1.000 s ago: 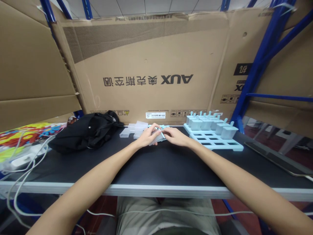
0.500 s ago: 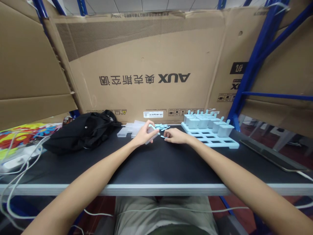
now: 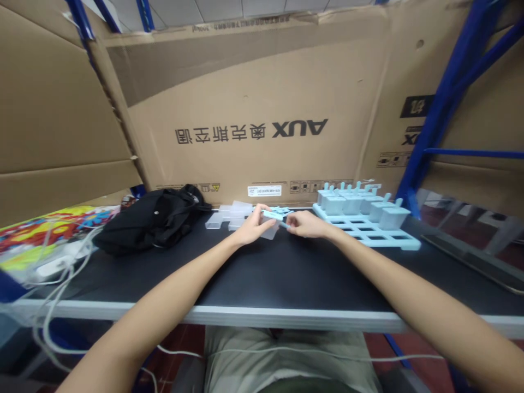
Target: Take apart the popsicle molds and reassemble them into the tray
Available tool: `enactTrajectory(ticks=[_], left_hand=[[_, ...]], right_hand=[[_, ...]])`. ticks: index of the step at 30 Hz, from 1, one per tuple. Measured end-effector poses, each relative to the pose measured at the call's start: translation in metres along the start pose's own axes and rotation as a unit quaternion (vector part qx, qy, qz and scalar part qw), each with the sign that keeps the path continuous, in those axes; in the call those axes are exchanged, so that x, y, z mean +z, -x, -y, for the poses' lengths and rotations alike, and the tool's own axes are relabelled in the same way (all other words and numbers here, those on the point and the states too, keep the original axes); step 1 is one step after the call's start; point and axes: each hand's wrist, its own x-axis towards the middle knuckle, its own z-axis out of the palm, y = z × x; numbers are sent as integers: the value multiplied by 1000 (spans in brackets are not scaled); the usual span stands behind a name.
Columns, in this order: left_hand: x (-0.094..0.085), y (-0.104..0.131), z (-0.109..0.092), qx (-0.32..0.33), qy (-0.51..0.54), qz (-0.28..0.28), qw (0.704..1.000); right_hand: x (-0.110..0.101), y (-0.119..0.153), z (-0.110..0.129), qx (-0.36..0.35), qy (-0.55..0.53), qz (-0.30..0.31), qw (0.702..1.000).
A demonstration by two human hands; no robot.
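Observation:
My left hand (image 3: pixel 254 226) is closed around a clear popsicle mold (image 3: pixel 270 231) with a light-blue rim, holding it tilted above the black table. Close on its right, my right hand (image 3: pixel 305 224) pinches a light-blue popsicle stick (image 3: pixel 285 224) whose end is at the mold. Whether the two touch I cannot tell. Behind my hands lies a small pile of light-blue sticks (image 3: pixel 282 210). Several clear molds (image 3: pixel 225 216) lie to the left of my left hand. On the right stands a light-blue rack (image 3: pixel 374 236), with several molds with sticks (image 3: pixel 334 204) upright in its rear and right slots.
A black bag (image 3: pixel 149 221) lies at the left, beside white cables and a power strip (image 3: pixel 57 267). A dark flat device (image 3: pixel 470 262) rests at the right edge. Cardboard (image 3: pixel 245 82) walls the back, and blue posts (image 3: pixel 440 109) stand at the right.
The mold in my left hand has turned so its light-blue rim faces my right hand. My right hand has lifted the stick from the table to the mold. The view has shifted slightly.

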Motion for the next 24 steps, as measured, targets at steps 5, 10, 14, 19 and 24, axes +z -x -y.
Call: enactTrajectory(ticks=[5,10,14,19,24], left_hand=[[0,0,3,-24,-16,-12,1000],[2,1,0,-17,-33,8,999],[2,4,-4,-3,-87,29,996],[1,4,-6,16,-114,45,992],[3,3,-3,11,-109,52,993]], right_hand=[[-16,2,15,-74,-218,-223,947],[-8,4,38,-137,-311,-209,917],[5,2,41,-118,-176,-187,959],[10,1,34,-114,-99,-204,967],[18,2,33,-120,-32,-206,971]])
